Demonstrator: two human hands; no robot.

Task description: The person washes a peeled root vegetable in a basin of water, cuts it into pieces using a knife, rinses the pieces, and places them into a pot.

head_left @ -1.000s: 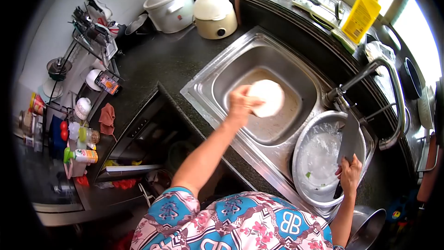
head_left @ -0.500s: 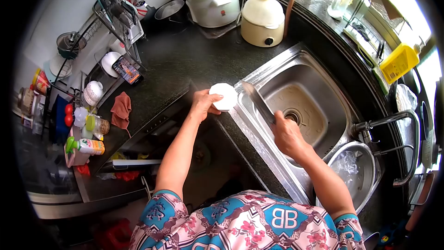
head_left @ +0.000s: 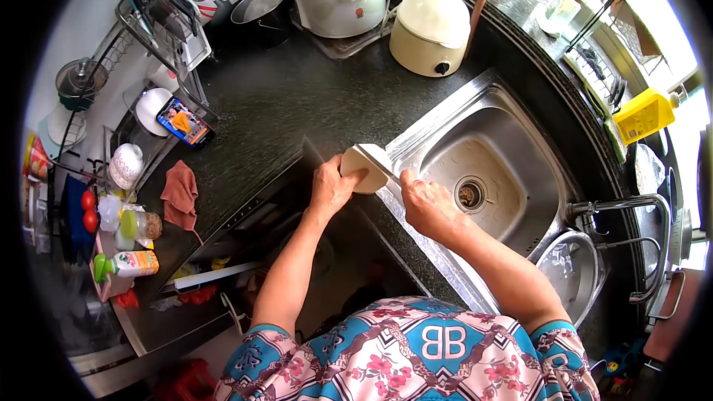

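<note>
My left hand grips a white many-sided piece, which looks like a small octagonal bowl, by its near left side. Its shaded, cream-looking face is tilted toward me, and the thumb lies across it. My right hand is closed around the handle of a knife. The narrow blade points up and left and lies along the right side of the white piece, seemingly touching it. Both hands are over the counter edge beside the steel sink.
A cream pot and a white slow cooker stand at the back. At left are a dish rack, a lit phone and a brown cloth. To the right are a faucet and a metal basin. An open drawer lies below.
My right hand has moved left from over the sink, bringing the knife blade to the white piece. The left hand has tilted that piece, and the view has shifted slightly.
</note>
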